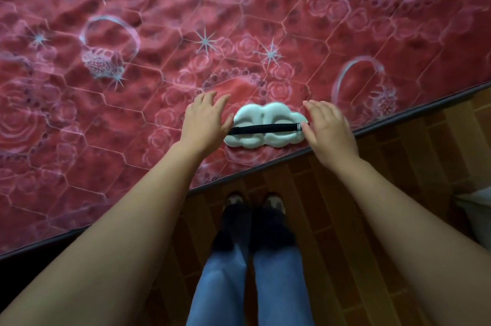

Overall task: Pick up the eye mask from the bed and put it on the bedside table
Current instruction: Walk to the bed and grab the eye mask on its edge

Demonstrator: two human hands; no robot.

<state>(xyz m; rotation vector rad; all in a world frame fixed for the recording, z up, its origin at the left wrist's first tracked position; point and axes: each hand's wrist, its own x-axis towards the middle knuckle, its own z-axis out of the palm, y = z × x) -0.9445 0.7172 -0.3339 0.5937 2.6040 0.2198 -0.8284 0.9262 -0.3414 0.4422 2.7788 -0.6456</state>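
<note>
Single head view, steeply down over bed (159,33) edge, seemingly close above

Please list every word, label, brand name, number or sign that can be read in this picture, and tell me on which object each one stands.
None: no readable text shows anywhere.
The eye mask and its black strap bear no lettering.
The red bed cover carries only printed roses, stars and baskets.
The floor has no markings.
</note>
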